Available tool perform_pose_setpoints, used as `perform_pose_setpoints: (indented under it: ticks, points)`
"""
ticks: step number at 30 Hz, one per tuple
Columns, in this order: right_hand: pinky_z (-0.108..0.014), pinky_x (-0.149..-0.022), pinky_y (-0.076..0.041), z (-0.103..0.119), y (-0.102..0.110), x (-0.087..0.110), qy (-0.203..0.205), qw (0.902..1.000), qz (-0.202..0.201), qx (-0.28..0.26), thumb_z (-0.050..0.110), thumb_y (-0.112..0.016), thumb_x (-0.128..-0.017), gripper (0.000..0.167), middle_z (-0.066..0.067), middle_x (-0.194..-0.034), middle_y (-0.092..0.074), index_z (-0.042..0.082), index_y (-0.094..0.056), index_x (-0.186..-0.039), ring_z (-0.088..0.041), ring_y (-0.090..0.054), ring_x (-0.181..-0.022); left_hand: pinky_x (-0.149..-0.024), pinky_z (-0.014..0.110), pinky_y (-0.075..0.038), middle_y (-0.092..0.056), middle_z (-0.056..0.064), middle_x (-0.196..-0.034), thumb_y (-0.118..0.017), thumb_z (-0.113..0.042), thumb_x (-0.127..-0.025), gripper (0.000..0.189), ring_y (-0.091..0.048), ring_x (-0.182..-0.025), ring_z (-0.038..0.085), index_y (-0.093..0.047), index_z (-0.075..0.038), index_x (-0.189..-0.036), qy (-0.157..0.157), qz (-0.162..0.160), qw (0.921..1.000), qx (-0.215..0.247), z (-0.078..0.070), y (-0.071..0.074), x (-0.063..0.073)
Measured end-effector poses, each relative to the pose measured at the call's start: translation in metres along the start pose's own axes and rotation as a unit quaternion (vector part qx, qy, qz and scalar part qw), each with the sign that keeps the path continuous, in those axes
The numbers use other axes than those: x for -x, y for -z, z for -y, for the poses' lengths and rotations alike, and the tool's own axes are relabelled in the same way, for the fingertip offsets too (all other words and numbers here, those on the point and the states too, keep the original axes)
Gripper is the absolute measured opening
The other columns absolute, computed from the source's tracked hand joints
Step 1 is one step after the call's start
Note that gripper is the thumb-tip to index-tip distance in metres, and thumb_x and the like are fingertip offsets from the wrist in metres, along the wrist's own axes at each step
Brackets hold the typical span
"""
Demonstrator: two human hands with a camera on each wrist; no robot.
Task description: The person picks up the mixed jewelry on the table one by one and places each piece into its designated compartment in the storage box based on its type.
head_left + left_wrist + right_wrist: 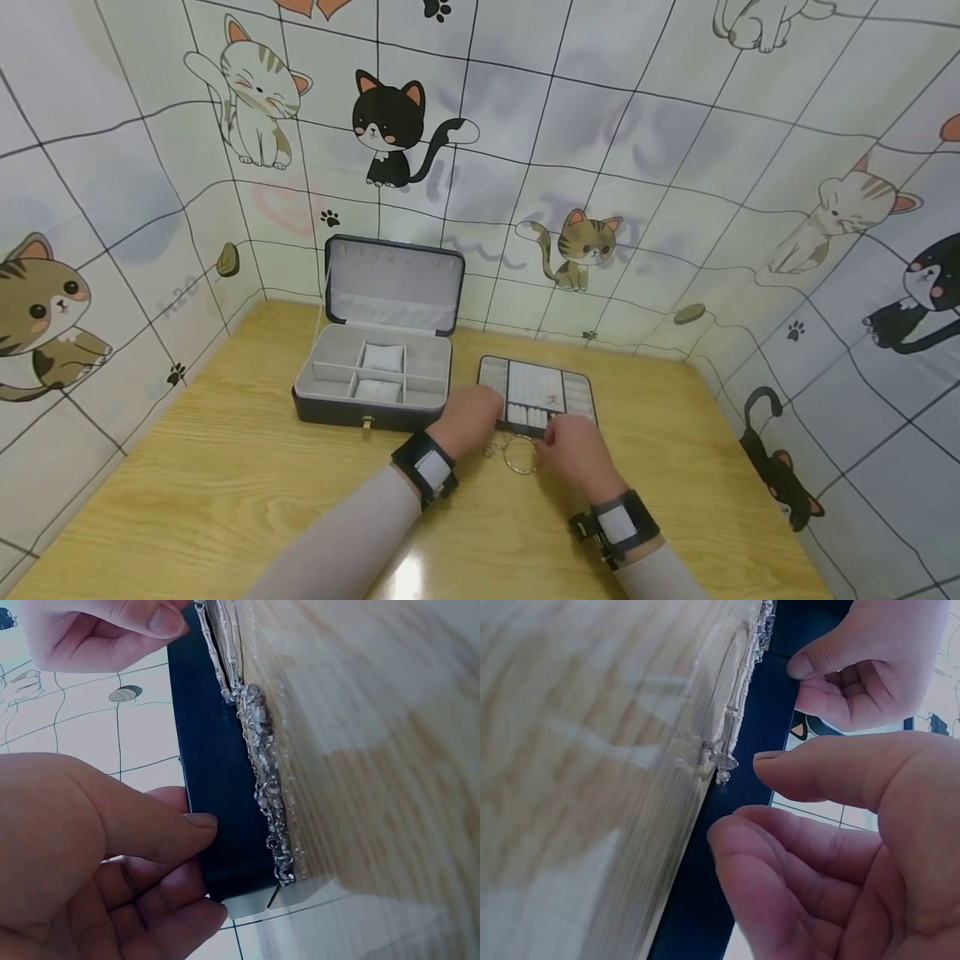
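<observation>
A flat dark jewelry tray with pale compartments lies on the table. My left hand is at its front left corner; in the left wrist view, the thumb lies on the dark front wall and the fingers grip the edge. My right hand is by the tray's front right part. Its thumb and fingers stand apart in the right wrist view, nothing between them. In front of the tray lie a round bangle and a clustered chain-like piece.
Left of the tray stands a dark jewelry box, lid raised, with a clasp in front. Two small cushions sit in its compartments. A cat-print cloth surrounds the wooden table.
</observation>
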State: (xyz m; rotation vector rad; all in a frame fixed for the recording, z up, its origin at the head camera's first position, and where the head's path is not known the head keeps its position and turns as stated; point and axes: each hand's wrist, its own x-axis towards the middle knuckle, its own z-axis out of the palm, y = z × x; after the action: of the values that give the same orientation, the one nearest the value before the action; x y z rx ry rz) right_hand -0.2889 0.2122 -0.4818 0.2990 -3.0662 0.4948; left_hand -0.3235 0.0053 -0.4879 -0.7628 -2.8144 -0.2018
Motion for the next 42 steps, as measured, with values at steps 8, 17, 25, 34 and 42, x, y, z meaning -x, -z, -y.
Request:
perform_pose_setpoints:
  ticks: [8, 17, 25, 34, 42]
  points:
    - [-0.024, -0.046, -0.031, 0.0048, -0.0015, 0.0029, -0.006, 0.9999, 0.011, 0.002, 0.018, -0.078, -0.091, 0.054, 0.010, -0.047, -0.033, 0.019, -0.043, -0.050, -0.008, -0.034, -0.043, -0.058, 0.031, -0.050, -0.070, -0.001, -0.077, -0.075, -0.003, -0.083, 0.014, -0.060, -0.067, 0.016, -0.073, -0.016, -0.080, 0.004, 0.010, 0.9998, 0.020, 0.0008, 0.0019, 0.0005]
    - [-0.024, -0.047, -0.032, 0.0058, -0.0032, 0.0040, -0.003, 0.9997, 0.021, -0.006, 0.013, -0.078, -0.086, 0.050, 0.012, -0.045, -0.031, 0.019, -0.045, -0.049, -0.008, -0.034, -0.042, -0.058, 0.032, -0.051, -0.071, 0.000, -0.078, -0.074, -0.005, -0.087, 0.013, -0.062, -0.068, 0.017, -0.073, -0.016, -0.081, 0.003, 0.006, 0.9999, 0.013, 0.0012, 0.0006, -0.0010]
    - [-0.023, -0.045, -0.030, 0.0045, -0.0051, 0.0042, -0.006, 0.9992, 0.038, -0.010, 0.012, -0.083, -0.084, 0.047, 0.010, -0.045, -0.036, 0.017, -0.049, -0.050, -0.009, -0.035, -0.043, -0.059, 0.032, -0.051, -0.070, 0.000, -0.078, -0.075, -0.007, -0.088, 0.011, -0.060, -0.068, 0.017, -0.073, -0.016, -0.082, 0.010, 0.015, 0.9997, 0.014, 0.0001, -0.0020, -0.0025]
    - [-0.024, -0.045, -0.032, 0.0045, -0.0070, 0.0051, -0.009, 0.9988, 0.043, -0.021, 0.011, -0.081, -0.084, 0.044, 0.010, -0.046, -0.038, 0.017, -0.053, -0.051, -0.009, -0.037, -0.043, -0.059, 0.031, -0.050, -0.070, -0.001, -0.077, -0.076, -0.007, -0.086, 0.010, -0.058, -0.067, 0.016, -0.073, -0.016, -0.083, 0.009, 0.014, 0.9998, 0.013, 0.0000, -0.0042, -0.0012]
    - [-0.025, -0.047, -0.036, 0.0079, -0.0055, 0.0055, 0.000, 0.9986, 0.044, -0.030, 0.008, -0.081, -0.084, 0.034, 0.005, -0.052, -0.049, 0.017, -0.061, -0.058, -0.011, -0.043, -0.046, -0.059, 0.031, -0.049, -0.068, -0.001, -0.076, -0.078, -0.007, -0.085, 0.010, -0.055, -0.066, 0.015, -0.073, -0.016, -0.083, 0.008, 0.019, 0.9997, 0.017, 0.0002, -0.0008, -0.0011]
